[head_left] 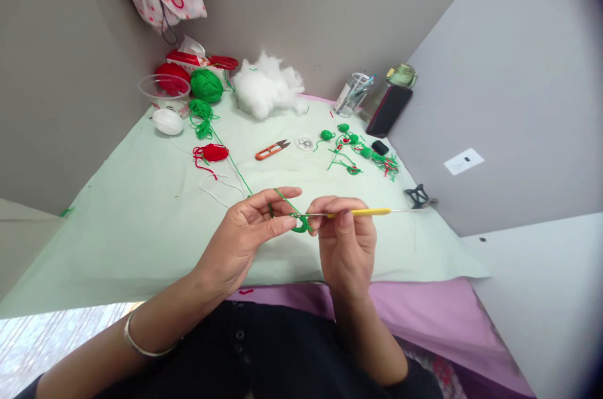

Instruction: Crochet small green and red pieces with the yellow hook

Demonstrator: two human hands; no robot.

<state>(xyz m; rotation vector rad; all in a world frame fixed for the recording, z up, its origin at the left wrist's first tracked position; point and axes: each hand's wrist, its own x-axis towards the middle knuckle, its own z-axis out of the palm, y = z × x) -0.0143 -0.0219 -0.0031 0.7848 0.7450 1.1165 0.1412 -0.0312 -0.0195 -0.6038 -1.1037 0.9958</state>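
Between my hands is a small curved green crochet piece [300, 224]. My left hand [252, 223] pinches it between thumb and fingers, and green yarn [240, 174] runs over the raised index finger back toward the green yarn ball [206, 85]. My right hand [346, 229] is closed around the yellow handle of a crochet hook [372, 212]. The hook's thin metal shaft points left and its tip meets the green piece; the exact stitch is too small to make out.
Orange thread snips [272, 150] lie mid-table, with white stuffing [268, 86] behind. Small green crocheted balls [354, 139] and yarn scraps lie to the right, near a leaning phone [390, 110] and a clear cup [351, 96]. Red yarn [213, 153] and white yarn [168, 122] sit left.
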